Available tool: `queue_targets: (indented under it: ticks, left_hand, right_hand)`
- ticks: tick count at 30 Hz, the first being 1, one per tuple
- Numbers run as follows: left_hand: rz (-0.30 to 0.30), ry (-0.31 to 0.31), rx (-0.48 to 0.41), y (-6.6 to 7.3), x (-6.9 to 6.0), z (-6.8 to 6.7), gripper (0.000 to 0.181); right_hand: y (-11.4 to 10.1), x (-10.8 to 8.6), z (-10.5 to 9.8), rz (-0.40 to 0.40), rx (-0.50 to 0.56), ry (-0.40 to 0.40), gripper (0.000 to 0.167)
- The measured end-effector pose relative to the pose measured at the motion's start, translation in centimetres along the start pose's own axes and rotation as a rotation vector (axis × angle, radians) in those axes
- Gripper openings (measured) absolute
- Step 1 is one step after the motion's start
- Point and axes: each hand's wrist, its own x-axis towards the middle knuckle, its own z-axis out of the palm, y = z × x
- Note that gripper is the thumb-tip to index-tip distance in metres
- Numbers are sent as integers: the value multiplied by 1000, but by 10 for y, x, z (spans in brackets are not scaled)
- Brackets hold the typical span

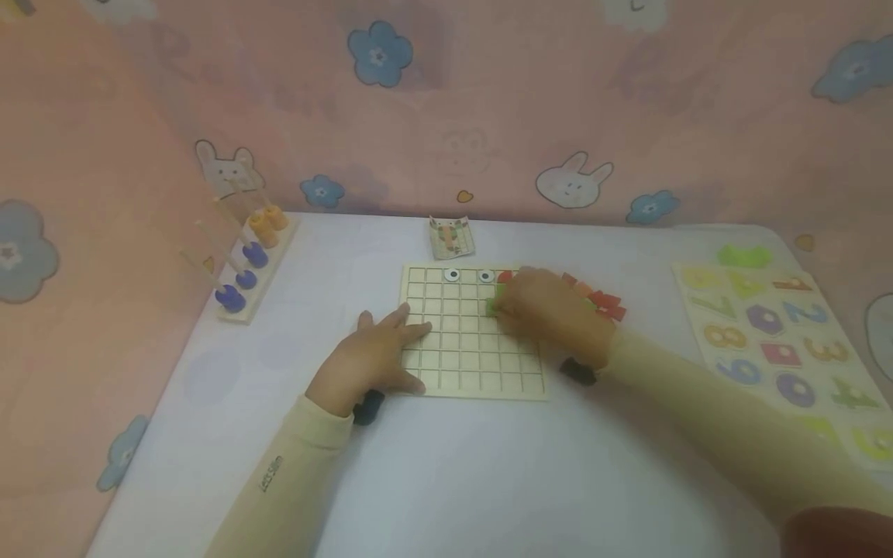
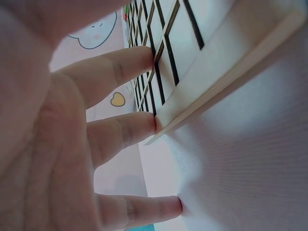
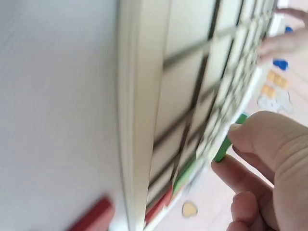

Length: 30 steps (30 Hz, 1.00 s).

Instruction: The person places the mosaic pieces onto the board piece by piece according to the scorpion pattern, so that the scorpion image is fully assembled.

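Observation:
A pale wooden grid board (image 1: 460,349) lies flat on the white table. My left hand (image 1: 366,356) rests at its left edge with fingers spread, some fingertips on the board and one on the table in the left wrist view. Over the board's upper right, my right hand (image 1: 551,310) pinches a small green tile (image 3: 226,144) between thumb and finger. Two round eye tiles (image 1: 452,275) sit in the top row, with a red tile (image 1: 505,277) beside them. The right wrist view also shows a green tile (image 3: 185,175) on the board. My right hand hides some squares.
Loose red tiles (image 1: 607,301) lie right of the board. Behind it stands a small picture card (image 1: 451,237). A peg stand with rings (image 1: 244,279) is at far left. A number and shape puzzle (image 1: 767,349) lies at right, with a light green piece (image 1: 745,256) behind it.

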Motion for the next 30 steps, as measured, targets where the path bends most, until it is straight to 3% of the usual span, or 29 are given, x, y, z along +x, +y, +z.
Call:
queue_targets:
  ticks: [3,7,19,26,30]
  left_hand:
    - [-7,-4,5,0,1,1,96]
    - [-11,-7,6,0,2,1,96]
    - [-9,-6,20,1,1,1,95]
    - [-7,-11,29,2,1,1,96]
    - [-7,-13,34,2,0,0,97]
  right_hand:
    - [-5,2,7,-67,-64,20,12]
    - [-8,4,12,-89,-106,42,16]
    - [-6,3,15,-66,-139,34,16]
    - [-4,-1,17,3,-129,25,21]
    - [-1,-2,6,124,-10,8,28]
